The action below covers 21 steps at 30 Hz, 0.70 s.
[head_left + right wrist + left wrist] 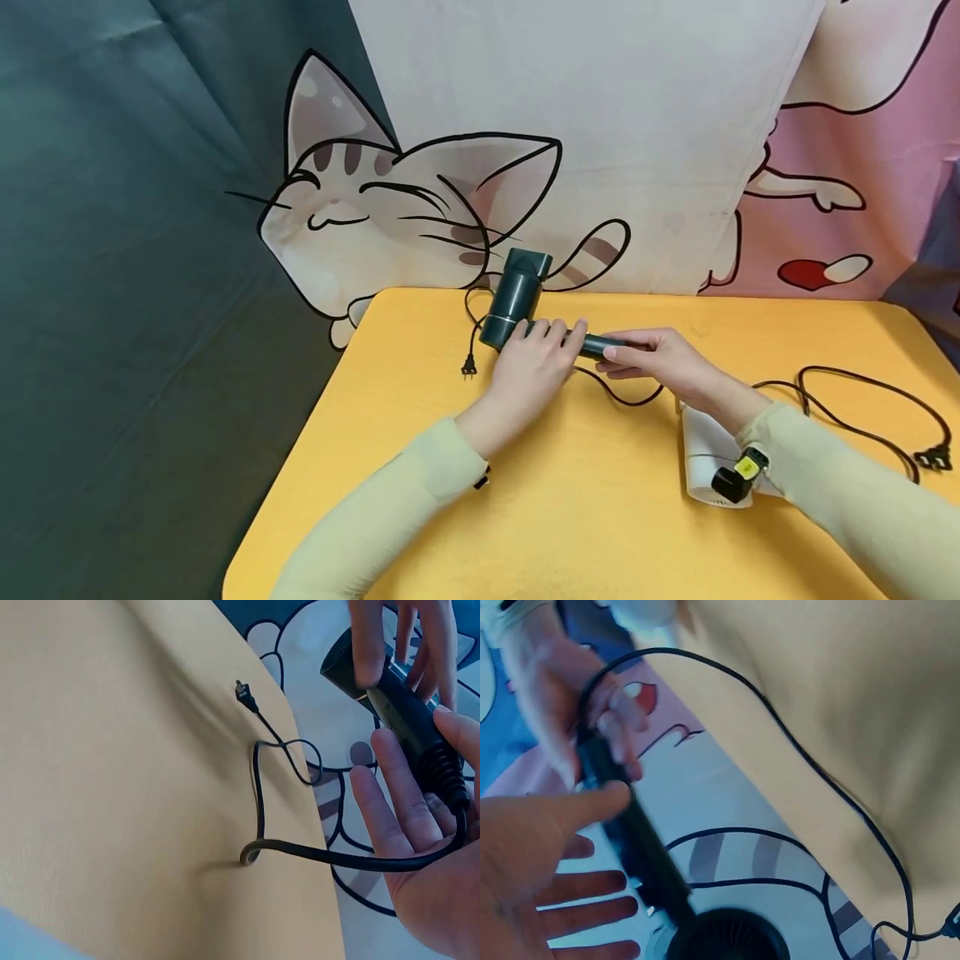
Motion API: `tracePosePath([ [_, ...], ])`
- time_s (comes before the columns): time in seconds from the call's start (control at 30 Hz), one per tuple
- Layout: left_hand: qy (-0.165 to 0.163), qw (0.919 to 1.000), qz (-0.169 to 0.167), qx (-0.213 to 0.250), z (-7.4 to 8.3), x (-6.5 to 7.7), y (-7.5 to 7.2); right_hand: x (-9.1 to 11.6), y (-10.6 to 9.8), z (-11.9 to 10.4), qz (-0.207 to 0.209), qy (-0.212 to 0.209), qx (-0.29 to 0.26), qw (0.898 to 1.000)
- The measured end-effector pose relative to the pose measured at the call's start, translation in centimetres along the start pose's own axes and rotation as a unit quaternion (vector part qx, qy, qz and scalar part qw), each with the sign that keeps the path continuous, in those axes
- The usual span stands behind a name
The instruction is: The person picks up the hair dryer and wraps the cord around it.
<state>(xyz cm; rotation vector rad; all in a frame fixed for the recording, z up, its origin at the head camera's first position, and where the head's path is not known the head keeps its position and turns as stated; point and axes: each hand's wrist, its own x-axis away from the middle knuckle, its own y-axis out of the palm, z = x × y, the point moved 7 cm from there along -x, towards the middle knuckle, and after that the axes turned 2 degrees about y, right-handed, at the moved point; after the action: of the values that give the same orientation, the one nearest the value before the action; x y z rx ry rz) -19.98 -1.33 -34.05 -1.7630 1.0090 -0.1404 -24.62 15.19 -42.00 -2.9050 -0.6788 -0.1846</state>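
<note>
A dark green hair dryer [517, 296] with a flat nozzle is held above the far part of the table, nozzle toward the curtain. My right hand [663, 360] holds the end of its handle [600, 346] between thumb and fingers, where the black cord comes out. Over the handle nearer the barrel lies my left hand [536, 358]. In the left wrist view the left thumb [604, 802] touches the handle while the other fingers [592, 915] stretch out straight beside it. The right wrist view shows the right palm [442, 900] turned up below the handle.
A white hair dryer [705, 458] lies on the yellow table [600, 517] below my right forearm. Its black cord and plug [933, 457] trail to the right edge. The dark dryer's plug [468, 365] lies at left. A cartoon cat curtain [360, 225] hangs behind.
</note>
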Motion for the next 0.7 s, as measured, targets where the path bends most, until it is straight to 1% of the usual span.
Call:
tracePosePath([
  [0.13, 0.006, 0.998, 0.014, 0.062, -1.2, 0.5, -1.3, 0.5, -0.9, 0.4, 0.011, 0.005, 0.004, 1.0],
  [0.23, 0.001, 0.9937, 0.028, 0.108, -2.6, 1.0, -2.0, 0.8, -1.5, 0.6, 0.01, 0.009, 0.003, 1.0],
  [0.3, -0.012, 0.9885, 0.033, 0.147, -3.7, 1.3, -2.1, 1.0, -1.7, 0.6, 0.009, 0.011, 0.0, 1.0],
  [0.33, -0.023, 0.9843, 0.034, 0.172, -4.3, 1.5, -2.0, 1.1, -1.8, 0.6, 0.008, 0.013, 0.0, 1.0],
  [0.4, -0.056, 0.9721, 0.031, 0.226, -5.6, 1.8, -1.5, 1.2, -2.0, 0.6, 0.007, 0.014, 0.001, 1.0],
  [0.47, -0.093, 0.9542, 0.026, 0.283, -7.0, 2.2, -0.6, 1.4, -2.2, 0.7, 0.006, 0.017, 0.006, 1.0],
  [0.5, -0.113, 0.9434, 0.024, 0.311, -7.6, 2.5, -0.1, 1.5, -2.3, 0.7, 0.005, 0.018, 0.009, 1.0],
  [0.57, -0.15, 0.919, 0.019, 0.364, -8.8, 2.9, 1.1, 1.6, -2.4, 0.8, 0.002, 0.019, 0.013, 1.0],
  [0.6, -0.165, 0.9056, 0.018, 0.39, -9.3, 3.1, 1.8, 1.6, -2.5, 0.8, -0.001, 0.019, 0.014, 1.0],
  [0.63, -0.179, 0.89, 0.017, 0.419, -9.8, 3.3, 2.4, 1.6, -2.6, 0.8, -0.004, 0.018, 0.016, 1.0],
  [0.7, -0.21, 0.8558, 0.011, 0.472, -10.7, 3.6, 3.8, 1.7, -2.7, 0.9, -0.009, 0.015, 0.017, 1.0],
])
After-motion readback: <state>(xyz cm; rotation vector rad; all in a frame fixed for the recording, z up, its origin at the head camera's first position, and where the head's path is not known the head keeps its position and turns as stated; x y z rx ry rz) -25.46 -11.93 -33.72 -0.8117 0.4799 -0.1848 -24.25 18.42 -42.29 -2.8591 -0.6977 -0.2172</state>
